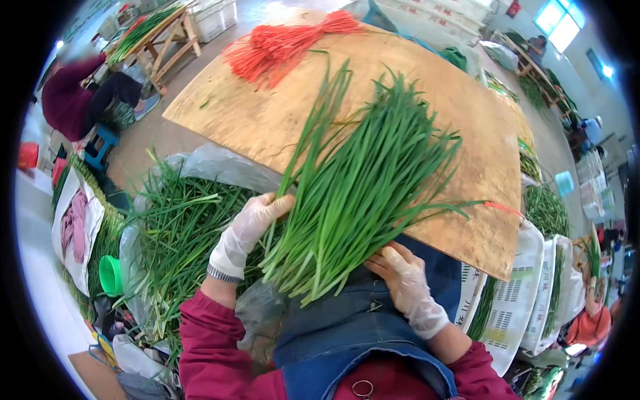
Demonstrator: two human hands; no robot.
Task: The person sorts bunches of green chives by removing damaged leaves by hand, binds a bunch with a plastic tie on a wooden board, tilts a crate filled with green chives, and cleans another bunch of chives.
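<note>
A large fanned-out bunch of green garlic chives lies on the wooden board in front of me, cut ends overhanging the near edge toward my apron. My left hand, in a thin translucent glove, pinches a few chive stalks at the bunch's left side. Also gloved, my right hand is by the lower right of the bunch, just below the board's edge; its fingers reach toward the stalks and nothing shows in its grasp. Whether its fingertips touch the stalks is hard to tell.
The wooden board carries a pile of red ties at its far side. A loose chive heap in plastic sits left, near a green cup. White crates stand right. A seated person works at far left.
</note>
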